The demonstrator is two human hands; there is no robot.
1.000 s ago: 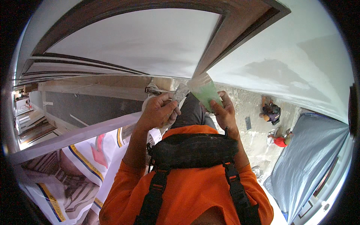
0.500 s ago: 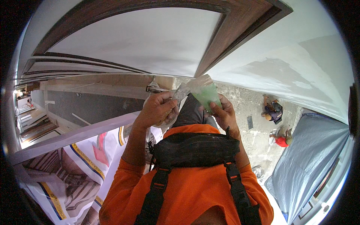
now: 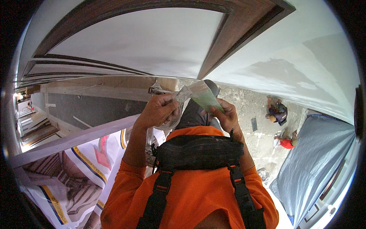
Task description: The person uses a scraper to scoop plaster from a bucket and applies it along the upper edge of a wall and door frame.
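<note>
Pinched in my right hand [image 3: 228, 116] is a green, semi-transparent putty spreader [image 3: 206, 96], its far part coated with pale filler. My left hand [image 3: 160, 110] is closed on a small putty-smeared scraper [image 3: 183, 94], whose end meets the spreader's left edge. Below that hand shows a pale tub [image 3: 174, 121], mostly covered by the fingers; whether they also grip it is unclear. Both hands are in front of my waist, above my dark trouser leg [image 3: 193, 114].
Ahead stands a white wall [image 3: 259, 72] with grey patches, beside a dark wooden frame [image 3: 225, 42]. Two people, one in dark clothes [image 3: 279, 114] and one in red [image 3: 286, 143], crouch on the rough floor far below. A grey tarp [image 3: 312, 152] hangs right, a printed banner [image 3: 87, 164] left.
The green spreader has tilted leftward and lower against the scraper, baring my knee behind it. My right hand has turned with it; my left hand has barely moved.
</note>
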